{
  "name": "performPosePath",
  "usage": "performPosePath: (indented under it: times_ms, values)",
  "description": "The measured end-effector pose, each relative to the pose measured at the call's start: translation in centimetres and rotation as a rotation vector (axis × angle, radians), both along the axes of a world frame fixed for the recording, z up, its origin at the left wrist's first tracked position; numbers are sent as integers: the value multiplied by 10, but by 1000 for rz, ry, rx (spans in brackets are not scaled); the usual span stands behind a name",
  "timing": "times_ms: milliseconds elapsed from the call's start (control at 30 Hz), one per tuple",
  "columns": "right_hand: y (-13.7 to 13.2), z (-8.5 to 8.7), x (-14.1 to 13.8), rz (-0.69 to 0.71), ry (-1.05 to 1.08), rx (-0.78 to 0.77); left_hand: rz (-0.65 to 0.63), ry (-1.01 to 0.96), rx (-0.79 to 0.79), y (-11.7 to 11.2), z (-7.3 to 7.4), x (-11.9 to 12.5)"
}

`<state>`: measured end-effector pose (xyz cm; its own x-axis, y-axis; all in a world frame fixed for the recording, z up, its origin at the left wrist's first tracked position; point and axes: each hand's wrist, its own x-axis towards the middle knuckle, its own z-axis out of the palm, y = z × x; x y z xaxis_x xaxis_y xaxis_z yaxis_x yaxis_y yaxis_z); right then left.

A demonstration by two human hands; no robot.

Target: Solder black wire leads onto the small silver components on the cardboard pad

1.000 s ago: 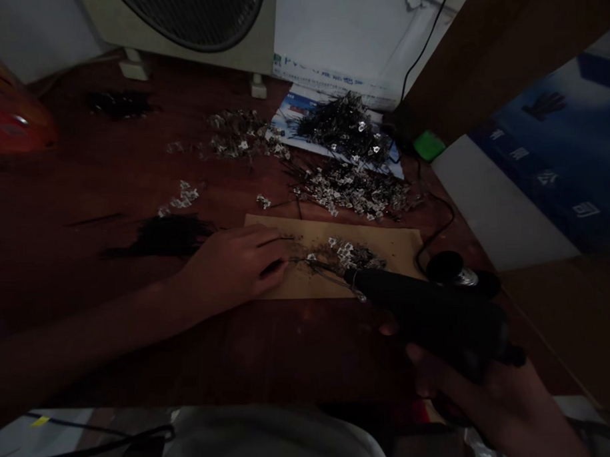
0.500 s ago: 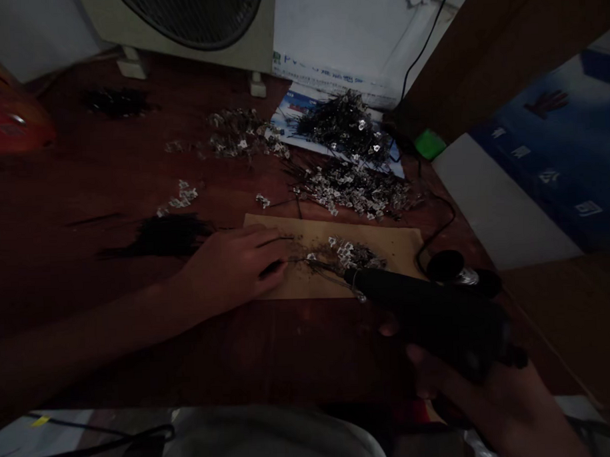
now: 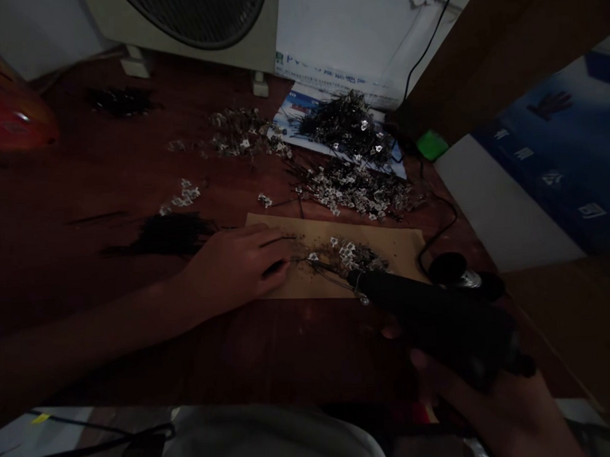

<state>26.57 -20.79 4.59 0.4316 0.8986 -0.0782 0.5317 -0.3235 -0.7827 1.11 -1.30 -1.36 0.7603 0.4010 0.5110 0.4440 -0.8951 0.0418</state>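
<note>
My left hand point(image 3: 236, 264) rests at the left end of a tan board point(image 3: 267, 290), its fingers closed on a thin black wire point(image 3: 296, 259). At that wire's end lies a small shiny metal piece point(image 3: 313, 257). In my right hand point(image 3: 491, 402) is a black pistol-shaped soldering gun point(image 3: 428, 307), its thin tip pointing left and close to the metal piece. Whether tip and piece touch I cannot make out. A thin wire runs beside the tip. Behind it, a small heap of metal-ended wires point(image 3: 356, 255) lies on the board.
Beside my left wrist lies a bundle of black wires point(image 3: 170, 233). Heaps of wires with metal ends point(image 3: 353, 187) and loose metal pieces point(image 3: 244, 137) spread over the reddish table point(image 3: 289, 356). A fan-like unit point(image 3: 199, 52) stands behind; a black cord point(image 3: 443, 240) runs at right.
Almost nothing differs. The whole view has shifted slightly, and the soldering gun and my right hand appear a touch lower and further right. Both grips stay the same.
</note>
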Motion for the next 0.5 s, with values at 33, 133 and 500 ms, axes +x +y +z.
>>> performPosePath:
  times_ms: [33, 133, 500]
  values:
    - [0, 0, -3, -50, 81, 4, 1, 5, -2, 0, 0, 0]
    - [1, 0, -8, -104, 174, 6, -2, -1, 6, 0, 0, -1]
    - [-9, -2, 5, -145, 144, -59, 10, 0, -2, -1, -1, 1]
